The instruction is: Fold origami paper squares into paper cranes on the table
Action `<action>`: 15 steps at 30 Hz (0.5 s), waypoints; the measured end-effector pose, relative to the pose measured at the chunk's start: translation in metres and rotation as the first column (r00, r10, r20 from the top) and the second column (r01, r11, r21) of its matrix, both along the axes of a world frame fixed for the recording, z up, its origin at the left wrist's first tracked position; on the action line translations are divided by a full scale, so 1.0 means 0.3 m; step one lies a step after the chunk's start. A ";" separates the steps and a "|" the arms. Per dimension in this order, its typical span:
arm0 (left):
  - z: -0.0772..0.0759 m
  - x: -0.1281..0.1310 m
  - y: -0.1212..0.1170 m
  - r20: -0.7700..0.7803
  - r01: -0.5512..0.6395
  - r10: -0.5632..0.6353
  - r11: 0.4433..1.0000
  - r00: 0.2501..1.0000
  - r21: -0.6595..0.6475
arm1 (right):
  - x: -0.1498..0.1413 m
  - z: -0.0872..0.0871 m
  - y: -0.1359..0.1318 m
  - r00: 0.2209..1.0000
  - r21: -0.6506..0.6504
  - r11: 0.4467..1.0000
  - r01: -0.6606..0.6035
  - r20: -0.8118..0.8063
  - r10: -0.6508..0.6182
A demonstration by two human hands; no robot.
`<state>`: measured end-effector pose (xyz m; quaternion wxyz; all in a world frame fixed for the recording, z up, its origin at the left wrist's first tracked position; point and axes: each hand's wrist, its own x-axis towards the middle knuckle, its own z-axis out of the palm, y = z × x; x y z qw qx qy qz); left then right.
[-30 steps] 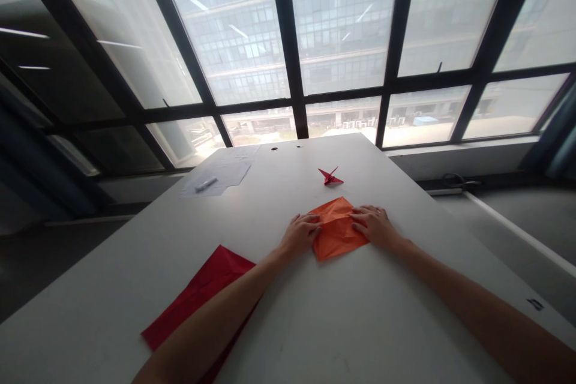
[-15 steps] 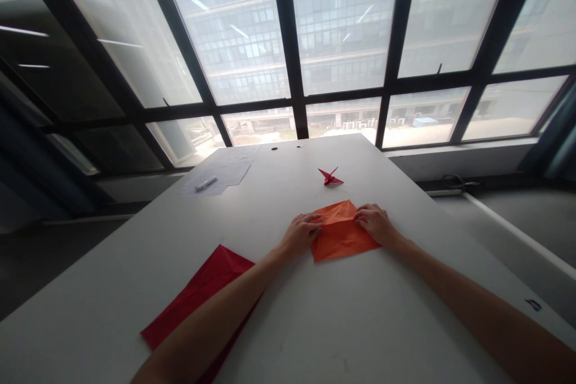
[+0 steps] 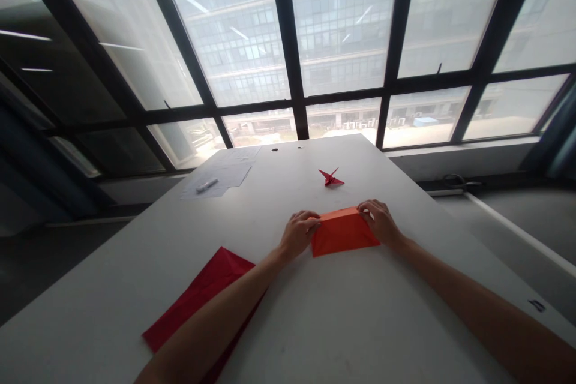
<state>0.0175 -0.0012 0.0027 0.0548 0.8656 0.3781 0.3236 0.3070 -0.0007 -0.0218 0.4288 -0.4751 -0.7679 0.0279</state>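
An orange sheet of paper (image 3: 344,234) lies between my hands, its far part bent up along a crease that runs from side to side. My left hand (image 3: 300,233) pinches its far left corner. At the far right corner, the fingers of my right hand (image 3: 378,222) are closed on the paper. Beyond the sheet sits a small red origami crane (image 3: 330,179). A larger red sheet of paper (image 3: 202,294) rests on the near left, partly hidden beneath my left forearm.
The white table (image 3: 288,324) stretches toward tall windows. White papers (image 3: 229,175) lie at the far left with a whitish marker-like stick (image 3: 207,185) on them. Near the right edge is a small dark item (image 3: 536,306), too small to name.
The far part of the orange paper has been raised and bent at the crease, so the sheet looks shorter. Both hands now grip its far corners; the crane and red sheet stay put.
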 end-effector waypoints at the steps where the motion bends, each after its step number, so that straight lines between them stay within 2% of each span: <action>1: 0.001 0.000 -0.001 0.000 0.008 -0.008 1.000 1.000 0.009 | 0.001 0.000 0.001 1.000 0.009 1.000 0.007 0.003 -0.007; 8: 0.005 0.009 -0.014 -0.021 0.055 -0.055 0.998 0.998 0.007 | -0.015 0.019 -0.025 0.990 0.070 0.993 0.096 0.101 -0.102; 12: 0.011 0.017 -0.027 0.024 -0.008 0.007 1.000 1.000 0.017 | -0.092 0.057 -0.105 0.972 0.115 0.973 0.202 0.094 -0.213; 15: 0.013 0.022 -0.034 0.096 -0.096 0.094 0.995 0.991 0.013 | -0.150 0.062 -0.147 0.973 0.066 0.980 0.187 0.121 -0.194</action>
